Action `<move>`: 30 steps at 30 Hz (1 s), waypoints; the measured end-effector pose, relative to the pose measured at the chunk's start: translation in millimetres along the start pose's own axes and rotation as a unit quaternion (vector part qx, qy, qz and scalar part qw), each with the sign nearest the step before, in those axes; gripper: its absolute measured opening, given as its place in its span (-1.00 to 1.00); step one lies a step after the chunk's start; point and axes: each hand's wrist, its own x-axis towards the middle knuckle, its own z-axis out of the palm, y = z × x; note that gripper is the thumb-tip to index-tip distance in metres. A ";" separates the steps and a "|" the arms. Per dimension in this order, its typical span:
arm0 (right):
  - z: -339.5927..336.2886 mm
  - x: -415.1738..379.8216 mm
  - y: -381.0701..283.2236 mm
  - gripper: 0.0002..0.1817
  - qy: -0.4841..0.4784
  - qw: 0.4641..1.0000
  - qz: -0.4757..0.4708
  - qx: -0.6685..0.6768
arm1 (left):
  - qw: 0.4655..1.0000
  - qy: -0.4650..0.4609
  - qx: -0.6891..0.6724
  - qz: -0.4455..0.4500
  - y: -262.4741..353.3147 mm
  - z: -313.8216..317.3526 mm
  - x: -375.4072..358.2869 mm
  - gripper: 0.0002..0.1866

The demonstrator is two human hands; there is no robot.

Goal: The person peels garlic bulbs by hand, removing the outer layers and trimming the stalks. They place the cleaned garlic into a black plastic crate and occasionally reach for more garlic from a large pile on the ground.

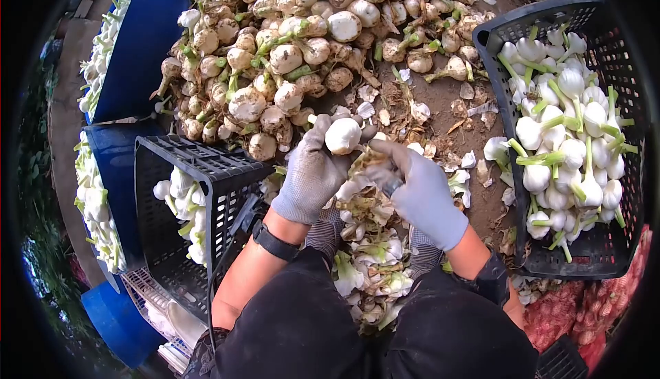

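Observation:
In the middle of the head view my left hand [313, 166], in a pale work glove, is closed around a white garlic bulb [342, 136]. Close beside it on the right is my right hand [423, 197], also gloved, its fingers curled in. Some dull metal [392, 185] shows at those fingers, too blurred to name. Brownish loose skin [360, 163] lies between the two hands, just below the bulb. Under them, peeled skins and leaves [375, 262] are heaped between my feet.
A large pile of soil-stained garlic [285, 56] lies ahead. At right stands a black crate [496, 56] of cleaned white bulbs; another black crate [206, 166] with bulbs is at left, beside blue containers [134, 49]. Red mesh sacks [557, 310] lie lower right.

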 end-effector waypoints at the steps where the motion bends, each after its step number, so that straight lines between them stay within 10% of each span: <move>1: 5.5 6.6 2.7 -0.61 0.079 0.983 0.026 0.163 | 0.993 0.016 0.110 0.028 -4.2 -2.2 -1.7 -0.49; 6: -1.2 12.8 -15.1 -0.76 -0.050 0.888 0.092 0.447 | 0.993 0.050 0.094 0.045 0.3 -3.1 -1.8 -0.51; 8: -24.0 -4.7 -25.0 -0.74 -0.216 0.758 0.008 0.615 | 0.978 0.139 0.147 0.057 1.5 4.1 -4.6 -0.57; 10: -29.5 -6.8 -26.1 -0.80 -0.331 0.819 0.041 0.467 | 0.977 0.130 0.156 0.060 10.9 13.5 0.7 -0.63; 13: 16.4 -9.4 -0.7 -0.70 -0.172 0.980 -0.085 0.051 | 0.966 -0.064 0.241 0.067 -0.2 101.5 -3.1 -0.45; 16: 11.2 2.3 -5.3 -0.83 -0.032 0.986 -0.021 0.163 | 0.905 -0.137 0.365 0.172 20.1 156.0 -12.4 -0.46; 18: 20.5 19.2 26.7 -0.76 0.071 0.997 -0.037 -0.013 | 0.899 -0.082 0.375 0.210 47.4 120.0 -0.9 -0.46; 22: 45.0 6.0 40.6 -0.46 -0.061 0.960 -0.068 -0.265 | 0.900 0.053 0.428 0.068 19.7 29.0 -19.1 -0.65; 26: 50.7 15.8 72.8 -0.35 0.031 0.998 0.027 0.045 | 0.849 0.113 0.511 0.071 -5.6 -13.5 -33.6 -0.65; 27: 30.6 13.0 44.7 -0.39 0.043 0.956 0.120 0.263 | 0.803 0.082 0.588 0.055 -5.1 -10.6 -35.9 -0.53; 28: 33.1 12.8 41.2 -0.44 0.007 0.800 0.162 0.578 | 0.673 -0.011 0.726 0.141 -4.3 -7.8 -37.0 -0.39; 30: 29.1 5.6 24.0 -0.45 0.013 0.792 0.090 0.604 | 0.666 -0.062 0.713 0.211 -13.5 8.5 -29.5 -0.30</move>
